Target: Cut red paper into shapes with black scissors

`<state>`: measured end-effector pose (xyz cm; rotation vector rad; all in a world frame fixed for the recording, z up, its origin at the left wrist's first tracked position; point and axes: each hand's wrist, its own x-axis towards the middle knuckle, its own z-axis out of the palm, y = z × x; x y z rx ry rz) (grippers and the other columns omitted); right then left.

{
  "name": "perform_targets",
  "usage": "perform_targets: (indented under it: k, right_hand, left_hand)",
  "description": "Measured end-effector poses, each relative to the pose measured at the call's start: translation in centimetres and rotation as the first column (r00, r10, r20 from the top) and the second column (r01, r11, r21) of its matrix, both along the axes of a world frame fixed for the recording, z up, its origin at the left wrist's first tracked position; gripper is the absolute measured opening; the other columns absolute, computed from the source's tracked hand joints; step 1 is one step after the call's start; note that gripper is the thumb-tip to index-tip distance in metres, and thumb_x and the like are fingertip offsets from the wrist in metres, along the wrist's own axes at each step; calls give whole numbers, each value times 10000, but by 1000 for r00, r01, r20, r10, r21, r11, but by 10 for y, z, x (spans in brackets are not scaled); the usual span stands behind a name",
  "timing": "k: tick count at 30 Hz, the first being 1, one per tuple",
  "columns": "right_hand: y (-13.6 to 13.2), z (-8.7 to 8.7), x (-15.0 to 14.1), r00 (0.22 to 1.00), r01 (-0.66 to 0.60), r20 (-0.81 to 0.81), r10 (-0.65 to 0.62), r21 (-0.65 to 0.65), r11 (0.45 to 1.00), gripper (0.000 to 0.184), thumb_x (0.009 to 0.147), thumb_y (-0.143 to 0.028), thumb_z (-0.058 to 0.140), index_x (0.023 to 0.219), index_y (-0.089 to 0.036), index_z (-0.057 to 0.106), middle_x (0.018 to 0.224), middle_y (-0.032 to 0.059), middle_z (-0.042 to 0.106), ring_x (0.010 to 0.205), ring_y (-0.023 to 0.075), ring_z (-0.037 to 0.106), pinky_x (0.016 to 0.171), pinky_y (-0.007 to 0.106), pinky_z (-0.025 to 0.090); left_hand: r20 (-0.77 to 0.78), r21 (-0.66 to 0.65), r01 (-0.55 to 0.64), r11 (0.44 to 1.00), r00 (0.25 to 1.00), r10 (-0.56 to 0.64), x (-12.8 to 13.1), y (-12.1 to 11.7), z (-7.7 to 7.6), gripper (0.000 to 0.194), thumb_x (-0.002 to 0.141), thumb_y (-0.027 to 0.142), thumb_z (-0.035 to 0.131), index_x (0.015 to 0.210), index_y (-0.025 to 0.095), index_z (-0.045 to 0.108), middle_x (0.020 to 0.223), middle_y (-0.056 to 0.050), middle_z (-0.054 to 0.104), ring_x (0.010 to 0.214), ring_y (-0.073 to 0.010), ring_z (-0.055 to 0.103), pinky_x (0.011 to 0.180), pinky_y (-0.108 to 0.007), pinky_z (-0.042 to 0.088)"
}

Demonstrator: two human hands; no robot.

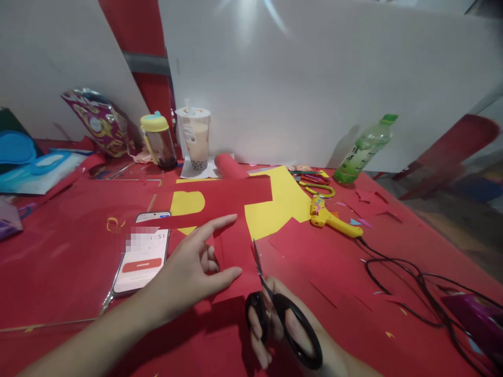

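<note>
My right hand [275, 327] grips black-handled scissors [271, 298] near the bottom middle, blades pointing away and cutting into a sheet of red paper [231, 246]. My left hand [192, 267] rests on that red sheet just left of the blades, thumb and forefinger spread, pressing the paper down. The red sheet has a long strip running left to right over yellow paper [281, 201].
A phone [143, 254] with a lit screen lies left of my left hand. A yellow glue gun [328, 217] with a black cord [412, 277] lies to the right. A bubble tea cup [194, 139], a small flask [159, 140], a snack bag [100, 123] and a green bottle [365, 149] stand at the back.
</note>
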<state>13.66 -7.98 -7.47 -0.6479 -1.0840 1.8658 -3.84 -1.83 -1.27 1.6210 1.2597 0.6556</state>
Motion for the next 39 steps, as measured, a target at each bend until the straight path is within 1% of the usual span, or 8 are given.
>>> perform_targets:
  k: [3,7,13,21,27,31,35,39]
  right_hand:
    - [-1,0,0,1000,21,18,-22,14,1000,440,785,-615,464,815,-179,419,632,-28,492,465,67,466,474,202,352]
    - [-1,1,-2,999,35,26,-36,35,999,428,796,-605,457,780,-179,415,590,-30,490,455,70,451,486,214,358]
    - [-2,2,-2,998,54,44,-55,27,998,385,813,-567,468,801,-187,404,640,-29,499,450,63,469,473,207,355]
    - [-1,8,-2,998,49,48,-51,52,997,383,809,-557,488,748,-196,372,591,-51,473,457,58,437,482,201,334]
    - [0,12,-2,995,44,83,-50,76,996,379,806,-554,493,756,-199,373,592,-48,476,468,65,447,501,211,367]
    - [0,11,1,996,32,80,-38,79,996,383,812,-560,478,780,-185,408,584,-37,495,456,70,456,499,215,359]
    - [0,7,3,999,27,27,-28,69,997,407,795,-587,476,793,-184,419,607,-30,501,465,76,467,493,215,354]
    - [0,4,3,998,-16,-62,20,76,997,365,802,-544,506,794,-190,418,681,-19,503,470,69,484,494,215,384]
  left_hand:
    - [-5,-5,55,998,998,-55,-2,2,-3,684,720,273,605,1332,196,312,510,118,208,442,-76,266,403,-177,233]
    - [-2,12,53,998,999,-53,-2,4,-5,680,720,266,610,1329,202,314,513,119,211,442,-71,256,399,-173,235]
    - [1,60,49,997,999,-49,-2,4,-8,663,733,264,602,1331,216,317,520,114,224,439,-69,261,388,-169,249]
    - [-38,205,46,978,999,-39,-4,1,-12,631,729,276,620,1303,299,358,776,41,417,470,-36,344,400,-165,337]
    - [-30,247,44,968,999,-38,-5,1,-14,631,730,273,632,1293,352,358,809,37,422,494,-37,376,434,-164,398]
    - [-37,293,10,956,999,1,-8,2,-12,635,720,289,644,1284,380,367,764,44,390,503,-51,384,449,-180,430]
    - [-30,344,-22,939,999,35,-12,4,-7,622,708,316,656,1271,379,398,751,37,385,508,-67,388,474,-214,464]
    - [-25,394,-45,918,998,59,-15,5,-5,629,718,340,650,1284,390,380,791,17,420,539,-88,406,514,-247,489]
